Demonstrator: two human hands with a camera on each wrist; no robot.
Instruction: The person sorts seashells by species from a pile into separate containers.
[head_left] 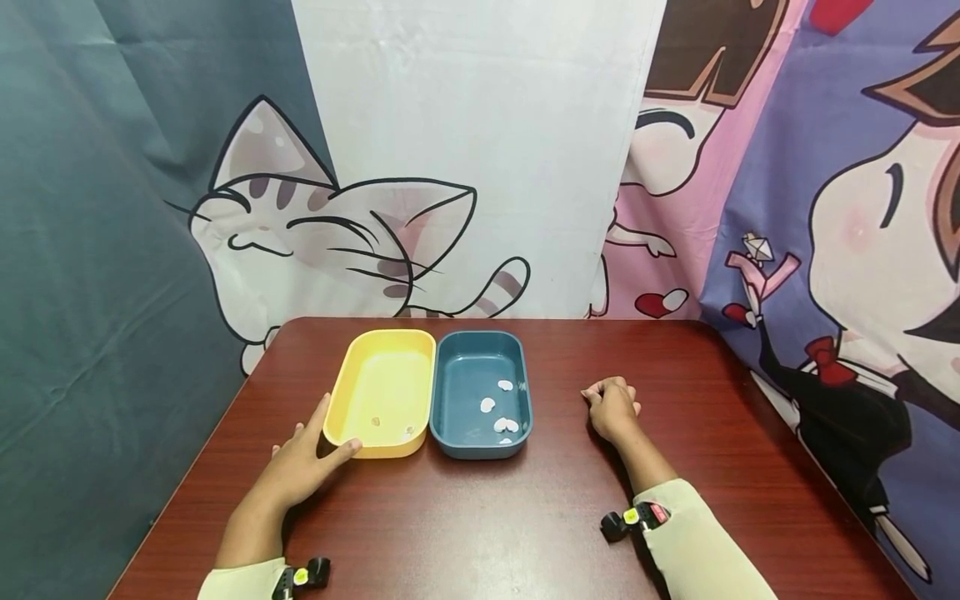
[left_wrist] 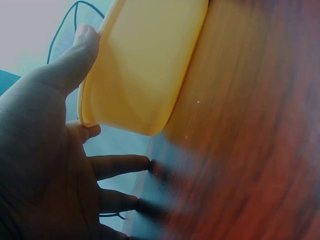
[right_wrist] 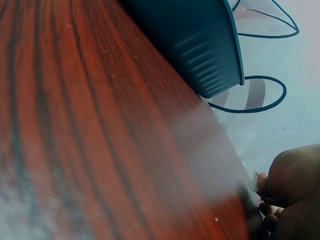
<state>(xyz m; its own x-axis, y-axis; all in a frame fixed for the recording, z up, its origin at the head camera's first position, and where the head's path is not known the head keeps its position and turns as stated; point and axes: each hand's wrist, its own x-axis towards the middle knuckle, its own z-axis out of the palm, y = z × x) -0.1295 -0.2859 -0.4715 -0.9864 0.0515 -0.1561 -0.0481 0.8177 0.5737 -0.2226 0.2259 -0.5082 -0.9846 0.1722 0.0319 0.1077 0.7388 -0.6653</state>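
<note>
A yellow tray [head_left: 384, 358] and a dark blue tray [head_left: 472, 454] stand side by side on the table. My left hand [head_left: 303, 462] is spread around the yellow tray's near left corner, its straight thumb at the near rim and the index finger along the left side. Small white rounded pieces [head_left: 487, 405] lie in the blue tray, several of them. Inside the yellow tray are a small tan piece [head_left: 376, 422] and a pale one [head_left: 408, 431]. To the right of the blue tray, my right hand [head_left: 615, 410] is low over the table with curled fingers; no held thing shows.
The brown wooden table [head_left: 555, 508] reaches back to a printed cloth backdrop [head_left: 480, 100] with a cartoon cat and figures. Each wrist wears a strap with a small black camera [head_left: 615, 527].
</note>
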